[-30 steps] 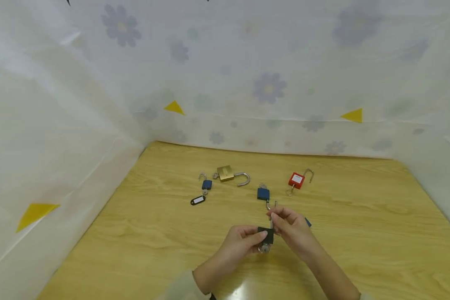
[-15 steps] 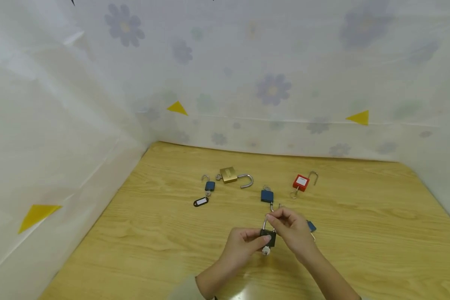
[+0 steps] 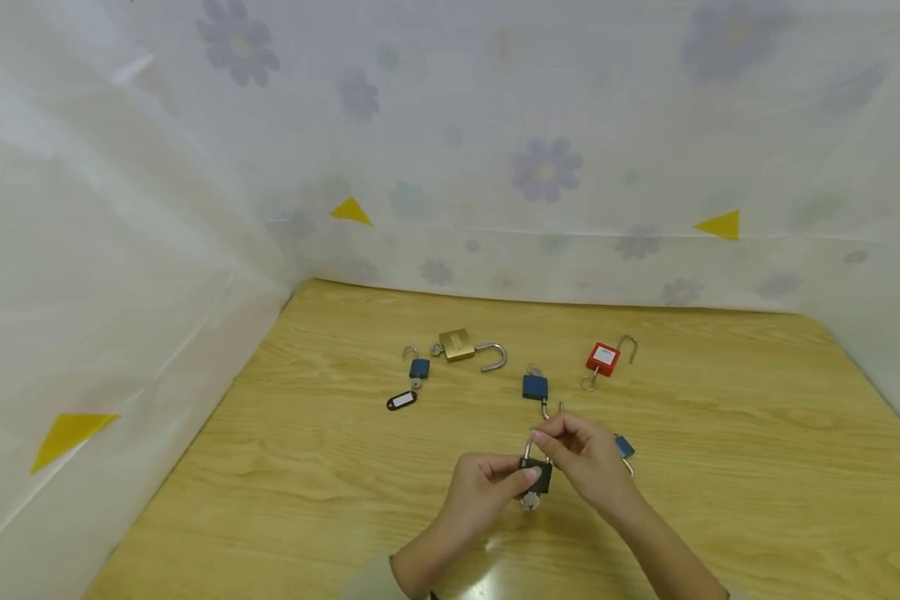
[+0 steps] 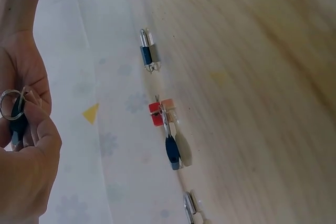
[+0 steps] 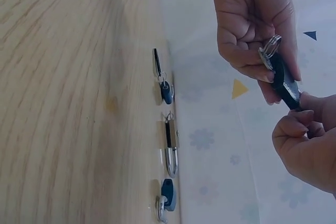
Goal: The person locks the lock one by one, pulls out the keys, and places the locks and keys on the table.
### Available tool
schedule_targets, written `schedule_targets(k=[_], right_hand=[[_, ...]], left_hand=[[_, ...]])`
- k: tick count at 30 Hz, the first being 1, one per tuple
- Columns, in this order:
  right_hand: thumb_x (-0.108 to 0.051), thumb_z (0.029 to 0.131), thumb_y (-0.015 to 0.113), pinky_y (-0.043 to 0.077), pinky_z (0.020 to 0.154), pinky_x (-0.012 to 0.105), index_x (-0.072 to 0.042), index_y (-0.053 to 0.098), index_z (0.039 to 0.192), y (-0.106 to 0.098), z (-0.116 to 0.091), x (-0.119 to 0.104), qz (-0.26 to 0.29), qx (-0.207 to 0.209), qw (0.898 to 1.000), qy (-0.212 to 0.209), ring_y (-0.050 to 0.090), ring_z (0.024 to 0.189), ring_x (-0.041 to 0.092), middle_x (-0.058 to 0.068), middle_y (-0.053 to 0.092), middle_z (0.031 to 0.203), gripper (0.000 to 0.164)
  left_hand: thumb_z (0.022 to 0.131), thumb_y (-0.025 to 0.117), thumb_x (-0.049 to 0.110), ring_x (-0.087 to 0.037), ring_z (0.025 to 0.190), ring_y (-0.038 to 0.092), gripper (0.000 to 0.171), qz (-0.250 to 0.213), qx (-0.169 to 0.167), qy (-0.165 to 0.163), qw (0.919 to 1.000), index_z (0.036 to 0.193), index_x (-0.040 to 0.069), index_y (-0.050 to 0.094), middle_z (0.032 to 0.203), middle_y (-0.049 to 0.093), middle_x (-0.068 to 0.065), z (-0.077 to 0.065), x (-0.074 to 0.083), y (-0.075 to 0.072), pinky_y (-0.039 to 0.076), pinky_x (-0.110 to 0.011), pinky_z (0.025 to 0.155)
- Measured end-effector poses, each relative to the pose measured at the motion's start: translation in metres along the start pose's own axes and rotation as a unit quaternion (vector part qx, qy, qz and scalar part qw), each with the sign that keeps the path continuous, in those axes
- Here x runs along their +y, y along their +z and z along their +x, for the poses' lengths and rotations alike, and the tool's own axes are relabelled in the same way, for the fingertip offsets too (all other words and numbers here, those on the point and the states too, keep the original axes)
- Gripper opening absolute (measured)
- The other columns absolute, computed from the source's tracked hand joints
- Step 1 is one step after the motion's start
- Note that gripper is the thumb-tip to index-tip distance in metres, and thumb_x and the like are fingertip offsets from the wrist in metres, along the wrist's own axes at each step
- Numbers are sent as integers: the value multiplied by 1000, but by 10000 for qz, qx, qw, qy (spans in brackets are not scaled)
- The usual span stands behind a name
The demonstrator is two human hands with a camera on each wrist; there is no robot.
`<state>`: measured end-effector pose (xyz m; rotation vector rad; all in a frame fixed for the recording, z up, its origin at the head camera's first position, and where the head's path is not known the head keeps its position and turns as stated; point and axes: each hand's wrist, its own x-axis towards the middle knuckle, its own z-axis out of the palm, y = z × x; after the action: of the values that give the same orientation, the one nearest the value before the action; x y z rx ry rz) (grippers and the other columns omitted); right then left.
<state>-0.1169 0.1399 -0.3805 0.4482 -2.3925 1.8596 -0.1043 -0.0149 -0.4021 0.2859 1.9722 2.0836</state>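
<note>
My left hand [image 3: 480, 493] grips the body of a small black padlock [image 3: 543, 483], thumb across its front. From the bottom of the lock hang silver keys [image 3: 530, 502]; a key ring [image 5: 272, 45] shows in the right wrist view. The thumb and fingers of my right hand [image 3: 591, 465] pinch the steel shackle [image 3: 528, 448], which stands above the body with a leg at each side. Just beyond the hands lies a blue padlock [image 3: 535, 387] with its shackle open. Another blue padlock [image 3: 624, 447] is partly hidden behind my right hand.
Farther back on the wooden table [image 3: 285, 467] lie a brass padlock [image 3: 457, 345], a red padlock [image 3: 603, 358] and a small blue padlock [image 3: 419, 368] with a black key tag [image 3: 402, 401], all with shackles open. A flowered sheet [image 3: 450, 167] walls the back and sides.
One second ago the shackle was turned out beside the lock body; my right hand has swung it over the top, both legs now at the body. The other padlocks lie as before.
</note>
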Motion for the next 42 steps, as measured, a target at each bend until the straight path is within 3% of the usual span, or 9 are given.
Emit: schedule_targets(k=[4, 8, 21, 24, 27, 31, 34, 38, 42], right_hand=[[0, 85, 57, 45, 54, 16, 6, 56, 78, 1, -1, 4, 266, -17, 9992, -311, 51, 66, 0, -13, 59, 80, 10], [3, 84, 57, 45, 54, 15, 4, 56, 76, 4, -3, 7, 464, -61, 9977, -494, 51, 67, -1, -11, 59, 79, 8], [2, 85, 56, 47, 55, 17, 7, 54, 75, 11, 0, 9, 477, -545, 9960, -518, 52, 66, -2, -15, 59, 79, 11], [-2, 87, 55, 44, 52, 16, 8, 54, 79, 13, 0, 7, 470, -504, 9976, -95, 47, 61, -3, -14, 57, 76, 13], [-9, 89, 55, 40, 50, 15, 8, 56, 90, 14, -2, 2, 479, -213, 9962, 701, 43, 58, 0, -9, 54, 74, 18], [-15, 92, 50, 41, 50, 17, 5, 55, 106, 18, -4, 0, 594, 584, 9808, 1765, 44, 57, 5, -3, 51, 74, 25], [-11, 94, 44, 48, 54, 20, 7, 55, 104, 24, -8, 3, 766, 923, 9662, 2284, 51, 57, 6, -2, 55, 73, 23], [-8, 95, 39, 55, 66, 25, 16, 55, 102, 33, -20, 10, 1039, 422, 9609, 2533, 60, 65, 8, 3, 63, 77, 29], [-12, 95, 44, 55, 74, 27, 19, 53, 105, 38, -27, 11, 1246, -110, 9669, 2224, 62, 73, 6, 10, 66, 87, 34]], left_hand=[[84, 62, 10, -1, 64, 60, 22, -29, -19, 38, 10000, 96, -8, 66, 91, 67, -26, 0, 1, -1, 51, -13, 60], [83, 62, 10, -4, 65, 62, 21, -19, -65, 27, 10000, 94, -8, 66, 89, 67, -26, 0, 0, -3, 53, -16, 61], [82, 63, 10, -1, 58, 58, 21, 154, -39, -14, 9999, 89, -10, 67, 82, 66, -30, -1, -1, -15, 50, -14, 57], [82, 64, 11, -1, 57, 58, 22, 218, -69, -76, 9997, 88, -10, 67, 81, 65, -30, -2, 1, -15, 49, -13, 56], [83, 64, 13, -2, 58, 59, 23, 201, -59, -190, 9996, 88, -9, 67, 82, 66, -28, 0, 2, -15, 50, -14, 58], [84, 63, 16, -8, 63, 65, 26, -4, 247, -429, 9988, 94, -8, 66, 88, 68, -23, 3, 4, -14, 55, -22, 63], [84, 63, 16, -11, 70, 67, 28, -247, 581, -557, 9964, 97, -8, 65, 92, 68, -20, 5, 3, -15, 56, -25, 68], [84, 63, 16, -11, 78, 66, 29, -573, 928, -668, 9918, 99, -9, 63, 94, 69, -17, 6, -2, -17, 55, -27, 77], [84, 63, 17, -11, 77, 67, 31, -760, 1067, -731, 9887, 101, -10, 62, 93, 69, -17, 7, -3, -17, 54, -27, 77]])
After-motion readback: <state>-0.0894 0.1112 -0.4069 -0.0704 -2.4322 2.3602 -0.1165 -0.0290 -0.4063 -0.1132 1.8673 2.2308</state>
